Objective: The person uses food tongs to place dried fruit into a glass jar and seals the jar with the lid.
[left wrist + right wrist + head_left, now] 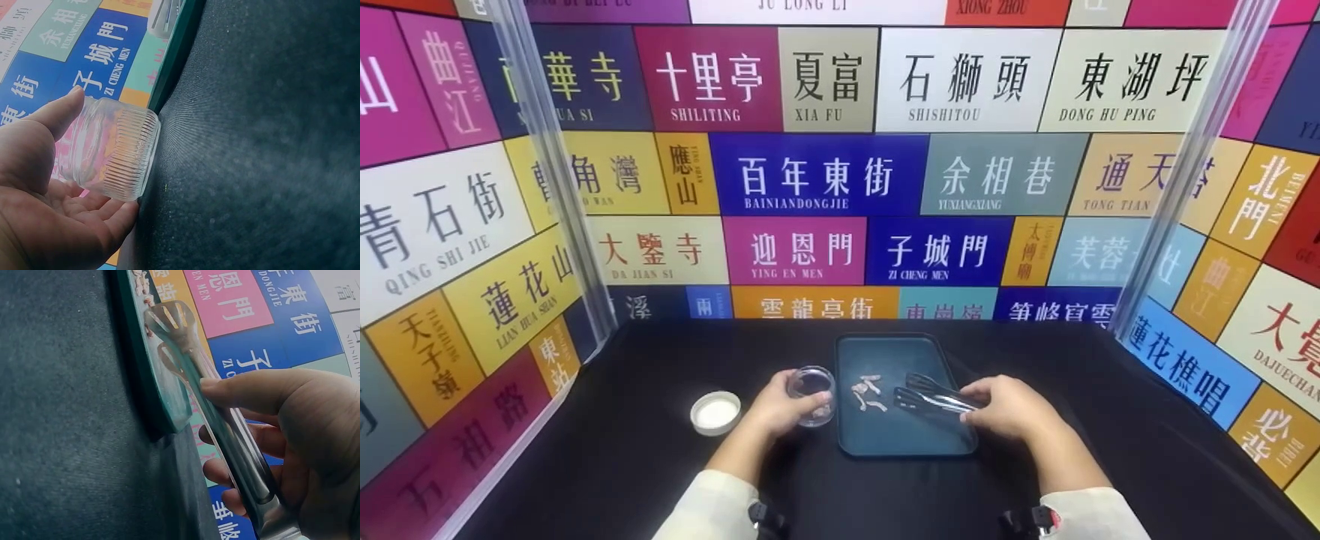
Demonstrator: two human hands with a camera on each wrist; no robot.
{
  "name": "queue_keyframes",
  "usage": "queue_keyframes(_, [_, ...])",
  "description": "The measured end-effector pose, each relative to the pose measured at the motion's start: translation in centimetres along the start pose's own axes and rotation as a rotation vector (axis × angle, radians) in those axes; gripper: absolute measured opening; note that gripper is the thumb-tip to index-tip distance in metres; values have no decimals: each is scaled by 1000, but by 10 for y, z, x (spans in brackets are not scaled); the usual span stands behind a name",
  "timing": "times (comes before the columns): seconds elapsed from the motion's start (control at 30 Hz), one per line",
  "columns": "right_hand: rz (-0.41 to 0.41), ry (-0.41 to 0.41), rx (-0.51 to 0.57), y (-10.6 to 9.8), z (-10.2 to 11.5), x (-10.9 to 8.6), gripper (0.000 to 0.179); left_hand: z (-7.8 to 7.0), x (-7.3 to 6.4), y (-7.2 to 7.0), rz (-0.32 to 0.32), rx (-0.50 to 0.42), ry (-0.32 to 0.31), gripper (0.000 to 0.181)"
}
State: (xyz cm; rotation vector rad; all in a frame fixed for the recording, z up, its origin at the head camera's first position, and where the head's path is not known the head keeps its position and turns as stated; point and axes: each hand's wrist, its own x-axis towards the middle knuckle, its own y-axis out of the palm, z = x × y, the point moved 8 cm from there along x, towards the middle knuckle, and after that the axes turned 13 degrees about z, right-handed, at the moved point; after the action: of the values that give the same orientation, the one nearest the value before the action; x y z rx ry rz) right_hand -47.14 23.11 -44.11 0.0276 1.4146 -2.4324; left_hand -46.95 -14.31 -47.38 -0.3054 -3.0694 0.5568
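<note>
My left hand (781,405) grips a small clear glass jar (810,381) just off the tray's left edge. Ribbed sides and an uncovered mouth show on the jar (126,152) in the left wrist view, where the thumb lies along its rim and the fingers go under it. Metal tongs (937,403) are held in my right hand (1011,405), thumb on one arm and fingers round the other. Their slotted tips stand apart over the blue-green tray (900,444), just right of several small pale, pinkish-brown strips (870,390). Nothing shows between the tips.
A round white lid (715,412) lies on the black cloth (630,465) to the left of my left hand. Panels with colourful place-name signs (825,172) enclose the table at the back and both sides, with clear plastic-like posts (1177,150) at the corners.
</note>
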Motion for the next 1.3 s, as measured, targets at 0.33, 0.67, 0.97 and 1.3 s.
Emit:
queue_keyframes(0.33, [-22,12,-21,2,-3,2,32,1,1,0,-1,9,-8,88])
queue_keyframes(0.67, [-45,14,-60,2,-2,5,23,-2,-2,0,2,4,-11,88])
queue_keyframes(0.97, [-71,-5,-106,0,0,4,21,1,-1,0,-1,24,-21,88])
queue_keyframes(1.3, [-82,-38,-112,-1,4,6,22,0,-1,0,-2,20,-3,87])
